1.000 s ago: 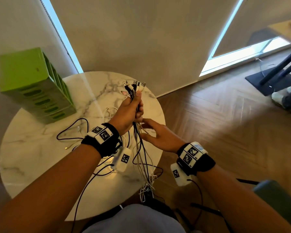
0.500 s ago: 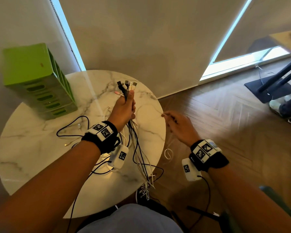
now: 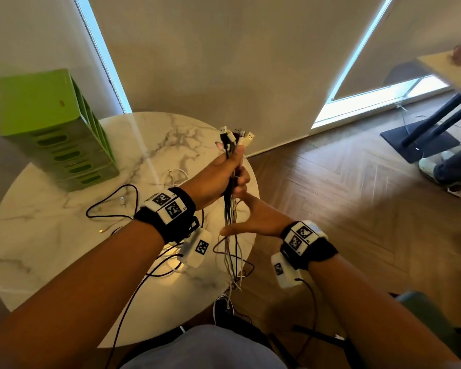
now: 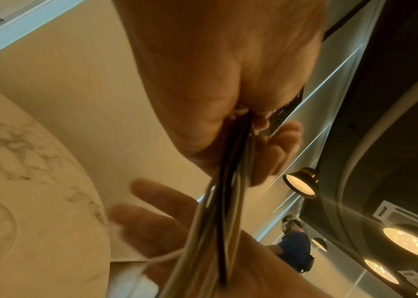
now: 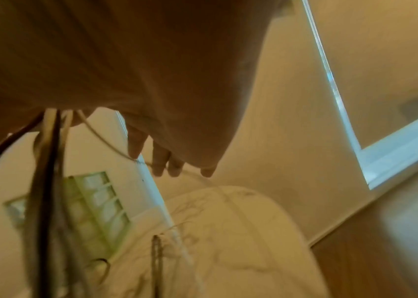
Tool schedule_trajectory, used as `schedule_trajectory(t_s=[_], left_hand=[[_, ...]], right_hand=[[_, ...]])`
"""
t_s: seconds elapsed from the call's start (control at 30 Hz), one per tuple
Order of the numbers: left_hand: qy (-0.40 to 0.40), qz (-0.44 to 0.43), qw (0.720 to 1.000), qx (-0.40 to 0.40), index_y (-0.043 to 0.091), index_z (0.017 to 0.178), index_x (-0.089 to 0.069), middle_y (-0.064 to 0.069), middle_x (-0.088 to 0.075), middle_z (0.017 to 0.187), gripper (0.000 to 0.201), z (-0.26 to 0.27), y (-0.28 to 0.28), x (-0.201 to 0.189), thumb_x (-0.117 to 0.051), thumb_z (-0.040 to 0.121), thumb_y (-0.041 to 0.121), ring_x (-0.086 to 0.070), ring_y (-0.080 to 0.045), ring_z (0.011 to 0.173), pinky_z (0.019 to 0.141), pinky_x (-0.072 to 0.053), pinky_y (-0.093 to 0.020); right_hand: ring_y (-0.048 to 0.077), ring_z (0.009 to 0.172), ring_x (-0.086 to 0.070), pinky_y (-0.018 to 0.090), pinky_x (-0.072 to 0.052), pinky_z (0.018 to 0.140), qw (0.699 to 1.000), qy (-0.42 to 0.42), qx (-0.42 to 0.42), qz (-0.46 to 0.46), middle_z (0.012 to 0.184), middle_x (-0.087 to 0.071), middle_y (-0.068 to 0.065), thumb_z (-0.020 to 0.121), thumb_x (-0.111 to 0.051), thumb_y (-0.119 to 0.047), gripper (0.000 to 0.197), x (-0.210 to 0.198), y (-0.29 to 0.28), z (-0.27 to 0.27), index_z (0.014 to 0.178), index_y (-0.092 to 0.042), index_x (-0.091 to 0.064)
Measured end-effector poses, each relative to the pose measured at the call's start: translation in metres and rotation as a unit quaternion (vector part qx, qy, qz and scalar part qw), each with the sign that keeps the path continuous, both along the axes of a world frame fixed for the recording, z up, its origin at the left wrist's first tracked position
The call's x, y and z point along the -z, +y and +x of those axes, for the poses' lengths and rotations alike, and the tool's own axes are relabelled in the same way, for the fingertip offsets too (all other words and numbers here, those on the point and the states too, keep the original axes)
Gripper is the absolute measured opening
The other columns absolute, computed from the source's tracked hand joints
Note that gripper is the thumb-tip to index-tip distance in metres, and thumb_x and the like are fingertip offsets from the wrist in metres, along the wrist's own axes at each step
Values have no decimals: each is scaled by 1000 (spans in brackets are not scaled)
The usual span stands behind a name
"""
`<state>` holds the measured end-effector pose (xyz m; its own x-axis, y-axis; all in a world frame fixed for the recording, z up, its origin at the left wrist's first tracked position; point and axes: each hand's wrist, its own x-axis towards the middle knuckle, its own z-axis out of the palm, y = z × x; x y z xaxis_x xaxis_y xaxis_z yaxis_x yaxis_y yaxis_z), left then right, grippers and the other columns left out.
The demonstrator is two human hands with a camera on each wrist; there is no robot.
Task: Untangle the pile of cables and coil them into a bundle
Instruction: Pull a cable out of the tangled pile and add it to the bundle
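My left hand [image 3: 222,174] grips a bundle of black and white cables [image 3: 230,214] upright over the right edge of the round marble table [image 3: 37,235]. The plugs [image 3: 236,137] stick out above the fist. The strands hang down past the table edge. My right hand [image 3: 250,218] is just below the left hand, fingers straight and thumb out to the left, with the hanging strands running in the fork between them. In the left wrist view its spread fingers [image 4: 156,217] lie behind the cables [image 4: 215,221]. A thin white cable [image 5: 110,145] crosses the right fingertips [image 5: 159,163].
A loose black cable [image 3: 112,198], a white cable [image 3: 176,174] and a gold-tipped lead [image 3: 101,231] lie on the table. A green slotted box [image 3: 56,129] stands at the back left. Right of the table is wood floor, with another table's legs [image 3: 437,123] and a person's shoe [image 3: 431,169].
My right hand had swung out to the right with a thin cable; it is back under the left hand against the bundle. The left hand has kept its grip on the bundle.
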<state>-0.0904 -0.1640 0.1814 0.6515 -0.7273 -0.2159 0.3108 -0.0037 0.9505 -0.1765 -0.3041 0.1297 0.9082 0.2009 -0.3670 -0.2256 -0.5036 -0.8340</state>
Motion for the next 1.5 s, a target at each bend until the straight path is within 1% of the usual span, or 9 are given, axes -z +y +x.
schedule_trajectory(t_s=[0.1,0.3,0.57,0.7,0.93,1.07,1.23,1.33,1.5], left_hand=[[-58,39,995,73,19,82,-41,0,-55,66,42,-6,6,-14,-31,105,53,-56,-20,61,62,-49,-30],[2,78,980,182,15,74,-43,-2,-36,63,43,17,44,-24,-34,108,41,-56,-22,71,94,-51,-39],[101,-115,984,-96,16,84,-46,1,-36,70,28,35,78,-18,-38,107,29,-49,-18,75,98,-41,-38],[64,-184,948,-250,20,81,-45,4,-40,72,26,48,91,-19,-46,106,24,-44,-13,71,92,-45,-34],[-19,-111,890,-442,23,100,-43,8,-34,71,12,69,113,-8,-48,106,32,-35,-4,60,60,-38,-20],[-43,-58,900,-430,25,94,-38,10,-31,70,17,71,126,8,-43,108,35,-32,-4,57,51,-34,-19],[6,-16,935,-354,28,78,-34,1,-21,69,32,58,150,36,-50,106,29,-21,-10,52,43,-21,-22],[36,-37,924,-378,28,74,-32,-7,-11,76,38,51,166,51,-52,105,29,-16,-10,49,43,-20,-20],[57,-47,913,-400,27,73,-33,0,-13,68,37,40,177,64,-52,106,28,-16,-8,47,42,-20,-19]], right_hand=[[9,123,-59,25,-38,113,991,44,-40,117,127,-68,-2,95,-64,-33,31,6,25,9,120,-14,-69],[29,93,-74,42,-46,106,979,167,-118,14,69,-73,7,92,-70,-33,40,47,9,19,58,-11,-63],[31,74,-67,43,-51,87,959,-88,89,-254,72,-71,11,99,-50,-56,54,53,-21,40,71,-11,-61],[19,70,-66,36,-48,77,966,-102,148,-184,68,-67,2,98,-52,-57,49,67,-6,37,77,-13,-57],[9,58,-46,32,-32,57,973,-135,-57,-177,68,-47,-10,98,-55,-52,36,74,63,21,96,-19,-39],[28,81,-61,37,-43,68,971,-77,-145,-176,87,-59,0,97,-44,-65,49,82,94,7,108,-17,-41],[14,87,-61,40,-42,98,978,131,-140,-77,94,-69,-3,94,-15,-76,69,91,101,21,97,-33,-69],[30,104,-65,40,-43,100,974,139,-122,-129,113,-72,14,97,-19,-73,88,89,96,52,109,-6,-74],[29,98,-70,43,-53,91,974,72,-142,-161,101,-75,9,101,-53,-26,25,114,102,99,95,-10,-72]])
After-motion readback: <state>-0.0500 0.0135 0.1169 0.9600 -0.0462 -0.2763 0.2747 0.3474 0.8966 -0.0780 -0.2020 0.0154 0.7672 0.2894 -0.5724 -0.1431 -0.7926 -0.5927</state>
